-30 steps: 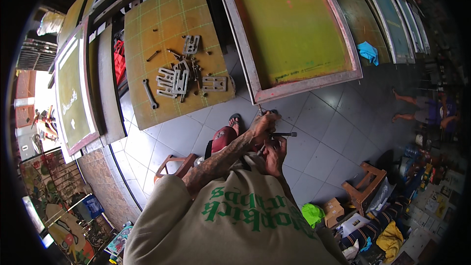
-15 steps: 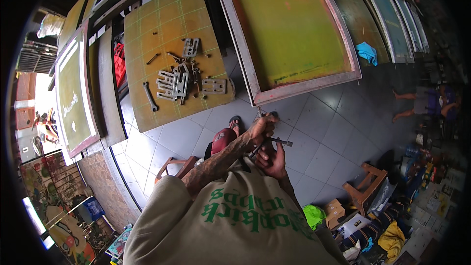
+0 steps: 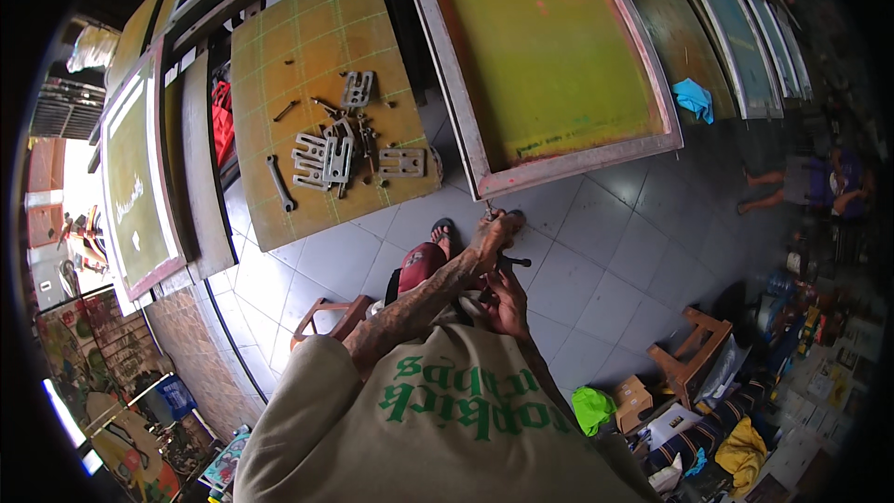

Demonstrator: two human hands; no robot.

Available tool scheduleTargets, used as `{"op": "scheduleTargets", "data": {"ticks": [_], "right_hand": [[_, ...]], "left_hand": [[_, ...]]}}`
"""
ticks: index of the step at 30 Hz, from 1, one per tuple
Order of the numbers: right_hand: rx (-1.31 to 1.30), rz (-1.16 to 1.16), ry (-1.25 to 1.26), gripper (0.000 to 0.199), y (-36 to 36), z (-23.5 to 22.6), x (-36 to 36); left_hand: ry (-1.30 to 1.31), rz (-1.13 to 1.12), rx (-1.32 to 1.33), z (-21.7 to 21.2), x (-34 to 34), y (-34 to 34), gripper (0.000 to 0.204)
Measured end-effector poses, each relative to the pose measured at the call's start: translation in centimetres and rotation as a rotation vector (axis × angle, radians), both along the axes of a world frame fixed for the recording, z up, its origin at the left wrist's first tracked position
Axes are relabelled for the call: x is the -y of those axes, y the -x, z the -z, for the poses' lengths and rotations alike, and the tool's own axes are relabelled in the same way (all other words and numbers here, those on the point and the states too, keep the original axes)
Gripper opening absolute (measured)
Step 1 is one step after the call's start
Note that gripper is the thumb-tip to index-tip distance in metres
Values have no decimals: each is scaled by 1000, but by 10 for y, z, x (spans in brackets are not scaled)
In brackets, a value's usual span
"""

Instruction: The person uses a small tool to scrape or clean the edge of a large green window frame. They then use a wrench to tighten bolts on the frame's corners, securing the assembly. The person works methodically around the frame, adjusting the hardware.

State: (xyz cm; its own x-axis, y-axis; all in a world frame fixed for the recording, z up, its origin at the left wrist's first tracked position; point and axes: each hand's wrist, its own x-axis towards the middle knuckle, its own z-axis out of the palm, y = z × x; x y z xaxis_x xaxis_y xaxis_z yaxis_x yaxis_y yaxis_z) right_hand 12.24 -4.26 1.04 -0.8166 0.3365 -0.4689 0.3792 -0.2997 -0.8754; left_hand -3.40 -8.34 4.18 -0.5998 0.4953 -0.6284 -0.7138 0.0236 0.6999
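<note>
My left hand [image 3: 496, 235] is raised to the lower left corner of a screen-printing frame [image 3: 577, 164], its fingers closed on a small metal piece [image 3: 489, 208] just below the frame's edge. Close beneath, my right hand [image 3: 506, 304] is wrapped around a dark socket wrench [image 3: 515, 262], whose end sticks out to the right. The rest of the wrench is hidden by my fingers. On the yellow-brown board [image 3: 279, 47] at the left lie several slotted metal brackets [image 3: 402, 163], loose bolts [image 3: 286, 111] and an open-ended spanner [image 3: 280, 183].
More screen frames [image 3: 140, 196] stand at the left and far right. A blue cloth [image 3: 694, 100] hangs at a board's edge. Wooden stools [image 3: 687, 354] stand on the tiled floor, with a cardboard box [image 3: 632, 402] and a green bag [image 3: 592, 409] nearby. Another person [image 3: 819, 186] sits far right.
My right hand has turned the wrench and shifted slightly left, so less of it shows. My left hand stays by the frame corner. The whole view has shifted a little.
</note>
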Motion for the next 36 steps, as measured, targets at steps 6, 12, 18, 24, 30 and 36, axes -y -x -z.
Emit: {"op": "scheduleTargets", "data": {"ticks": [6, 12, 18, 24, 30, 36], "right_hand": [[143, 388, 1050, 24, 21, -61, -9], [82, 219, 883, 21, 19, -25, -24], [-251, -9, -766, 10, 32, -50, -18], [-153, 33, -718, 12, 6, -67, -8], [46, 101, 1282, 34, 6, -51, -27], [137, 351, 1192, 29, 13, -48, -20]], "left_hand": [[-416, -54, 517, 35, -1, 5, 25], [-321, 26, 327, 39, 0, 3, 17], [-162, -245, -242, 48, -6, -26, 25], [223, -134, 152, -11, -7, -9, 24], [-169, -100, 13, 66, -6, -24, 17], [-317, -119, 375, 40, -1, -14, 19]]}}
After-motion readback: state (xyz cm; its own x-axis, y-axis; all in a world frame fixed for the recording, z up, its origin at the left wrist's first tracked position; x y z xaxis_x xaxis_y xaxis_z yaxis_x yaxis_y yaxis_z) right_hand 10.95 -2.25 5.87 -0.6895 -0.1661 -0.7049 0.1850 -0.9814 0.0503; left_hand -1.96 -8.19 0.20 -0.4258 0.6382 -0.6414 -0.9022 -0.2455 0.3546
